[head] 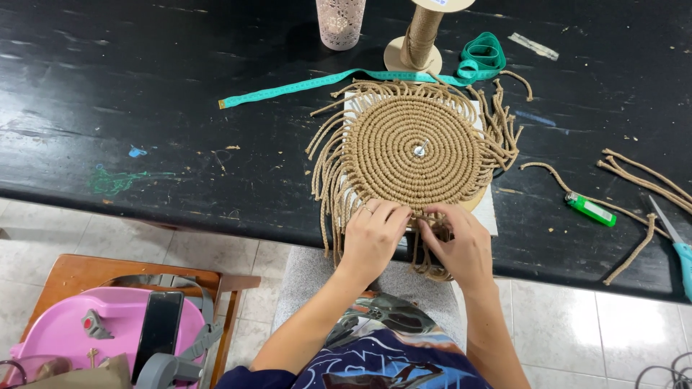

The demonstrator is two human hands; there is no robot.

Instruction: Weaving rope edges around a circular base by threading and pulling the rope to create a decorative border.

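Black tabletop (144, 130), scuffed w/ paint flecks, pale tile floor below. Your round macramé mat (414, 148) of tan cord lies flat at the near edge, on a pale board (489, 209), straight ahead of both hands. It's a disc, so no long axis; the loose fringe cords (328, 169) fan out along its left and near rim and hang over the tabletop edge.

Your left hand (373, 234) and right hand (459, 241) sit side by side at the mat's near rim, about equally close, fingers curled tight and pinching fringe cords where they leave the outer coil. Thumbs nearly touch; exact strands held can't be told.

Outward: metal pin (419, 150) at the mat's centre. Behind it, cord spool (422, 36), teal tape measure (346, 75) running left, pale perforated cup (340, 21). To the right, well apart: green lighter (590, 209), cut cord lengths (641, 176), scissors (677, 248) w/ teal handle near the frame edge.

Lower left, off the tabletop: wooden stool (79, 274) w/ pink tray (65, 331) and dark phone (158, 328).
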